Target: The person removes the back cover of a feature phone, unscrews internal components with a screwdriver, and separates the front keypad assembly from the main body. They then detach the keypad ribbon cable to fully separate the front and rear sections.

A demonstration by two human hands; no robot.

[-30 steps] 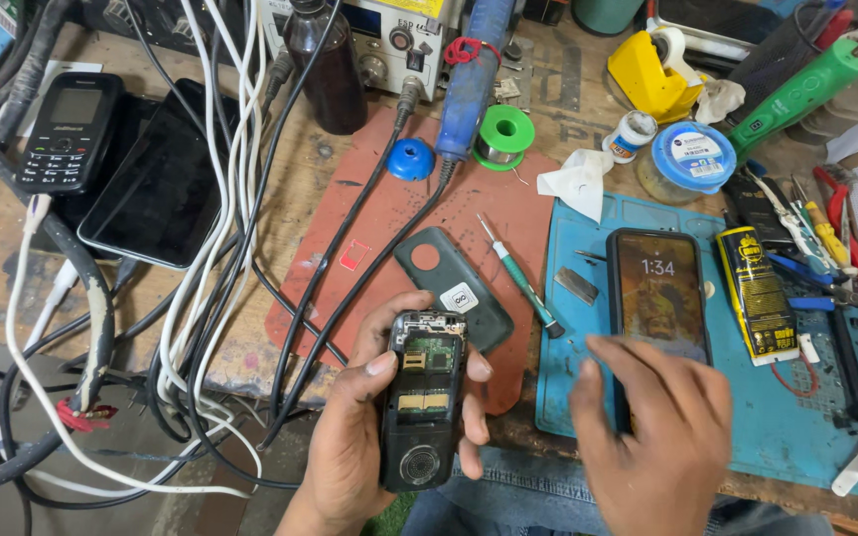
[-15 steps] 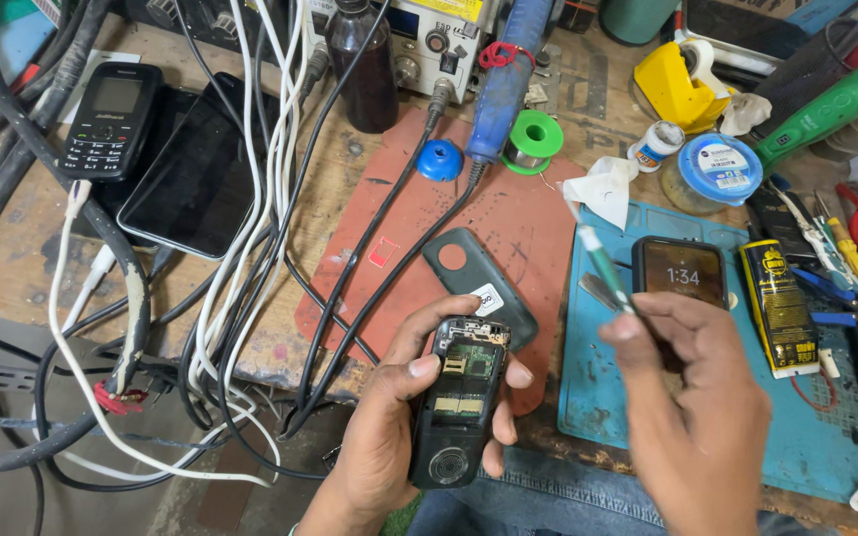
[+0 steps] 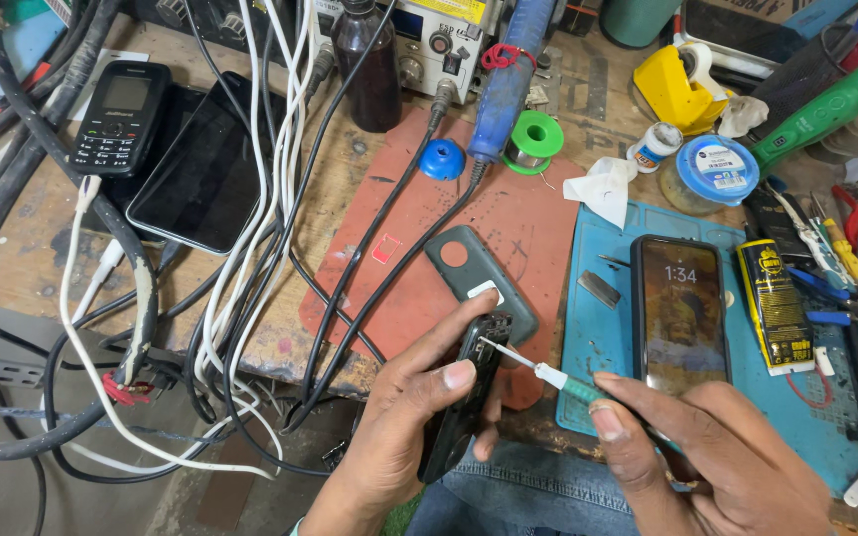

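Note:
My left hand [image 3: 404, 422] grips a small black phone [image 3: 469, 397] with its back cover off, tilted on its side at the table's front edge. My right hand [image 3: 717, 462] holds a green-handled screwdriver [image 3: 558, 379] whose metal tip touches the upper part of the opened phone. The phone's grey back cover [image 3: 479, 278] lies on the red mat [image 3: 508, 228] just above my left hand. A black smartphone [image 3: 679, 310] with a lit screen rests on the blue mat [image 3: 598, 328] beside my right hand.
A tangle of white and black cables [image 3: 240, 248] covers the left of the bench. A keypad phone [image 3: 119, 117] and a dark smartphone [image 3: 209, 164] lie far left. A solder spool [image 3: 532, 139], glue tube [image 3: 775, 303], round blue tin [image 3: 717, 171] and hand tools [image 3: 846, 268] crowd the right.
My right hand picked the screwdriver off the mat and brought its tip to the phone. My left hand turned the phone from face-up to edge-on.

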